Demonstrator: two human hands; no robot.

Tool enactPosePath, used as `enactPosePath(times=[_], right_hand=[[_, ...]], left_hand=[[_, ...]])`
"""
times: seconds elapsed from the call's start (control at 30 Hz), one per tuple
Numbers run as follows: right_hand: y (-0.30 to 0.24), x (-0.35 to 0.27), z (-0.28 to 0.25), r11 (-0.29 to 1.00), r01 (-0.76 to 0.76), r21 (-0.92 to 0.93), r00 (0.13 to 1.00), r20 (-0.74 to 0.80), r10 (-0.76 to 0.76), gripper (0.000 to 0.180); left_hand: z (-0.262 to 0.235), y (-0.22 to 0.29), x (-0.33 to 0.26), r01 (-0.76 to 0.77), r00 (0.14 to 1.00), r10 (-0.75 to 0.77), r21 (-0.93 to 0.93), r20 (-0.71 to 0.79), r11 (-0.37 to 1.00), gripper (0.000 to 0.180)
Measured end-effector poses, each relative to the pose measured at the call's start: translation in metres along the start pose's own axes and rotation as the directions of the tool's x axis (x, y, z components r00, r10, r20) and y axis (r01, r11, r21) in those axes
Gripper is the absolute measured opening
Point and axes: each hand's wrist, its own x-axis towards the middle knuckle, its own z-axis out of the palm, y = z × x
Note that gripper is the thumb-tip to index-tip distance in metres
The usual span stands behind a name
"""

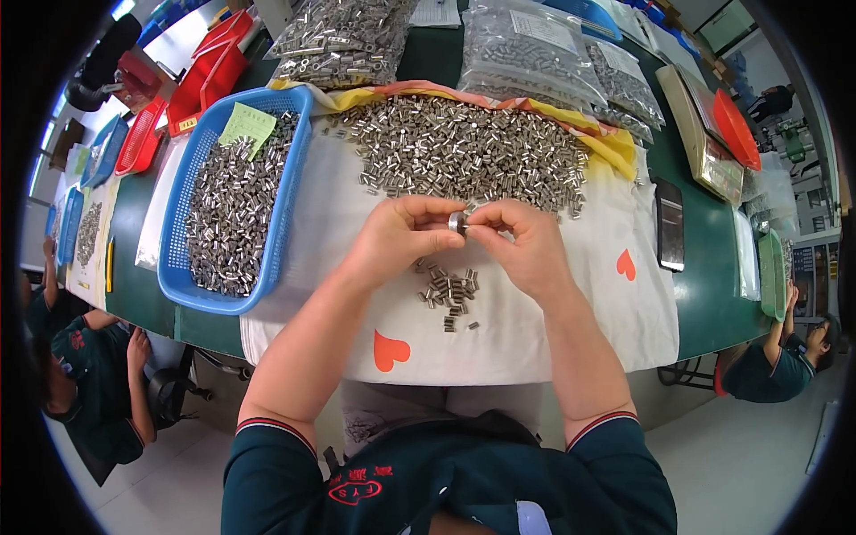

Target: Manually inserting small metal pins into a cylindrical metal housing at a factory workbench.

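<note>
In front of the large heap my two hands meet. My left hand [406, 236] is closed, thumb and fingers pinching a short round metal piece [457, 222] with a shiny rim. Close against its right side, my right hand [524, 239] is also closed in a pinch; whatever sits between those fingertips is too small to make out. Below the hands, a small pile of metal sleeves [448, 290] lies on the white cloth [535, 343]. Beyond them spreads a big heap of similar small metal cylinders [473, 147], bordered by a rolled yellow and orange cloth [615, 153].
A blue basket [171, 267] of metal parts with a green slip stands left. Bagged parts [526, 49] line the back. A phone [670, 223], a scale [704, 134] and a red tray [736, 129] are right. Co-workers [98, 383] sit at both sides.
</note>
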Motion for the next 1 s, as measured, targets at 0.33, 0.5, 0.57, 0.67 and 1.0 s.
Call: enactPosePath(times=[0.33, 0.5, 0.57, 0.67, 1.0], right_hand=[[0.000, -0.003, 0.005, 0.961, 0.202, -0.187, 0.973, -0.073, -0.218, 0.007], [0.001, 0.000, 0.003, 0.942, 0.265, -0.207, 0.959, -0.045, -0.279, 0.008], [-0.002, 0.002, 0.004, 0.932, 0.294, -0.213, 0.952, -0.022, -0.305, 0.008], [0.009, -0.001, 0.009, 0.965, 0.182, -0.190, 0.982, -0.021, -0.189, 0.010], [0.004, -0.030, -0.030, 0.899, -0.076, 0.431, 0.991, -0.065, 0.115, 0.013]], left_hand=[[0.001, -0.005, 0.003, -0.014, 1.000, 0.013, -0.054, -0.020, 0.998, 0.038], [0.002, -0.001, 0.002, -0.032, 0.999, 0.032, -0.007, -0.024, 0.999, 0.037], [0.001, 0.002, -0.001, -0.060, 0.998, 0.060, -0.011, -0.037, 0.998, 0.037], [0.007, -0.005, 0.001, -0.130, 0.977, 0.159, 0.189, -0.144, 0.973, 0.036], [0.065, 0.041, -0.010, -0.298, 0.926, 0.375, 0.533, -0.039, 0.792, 0.035]])
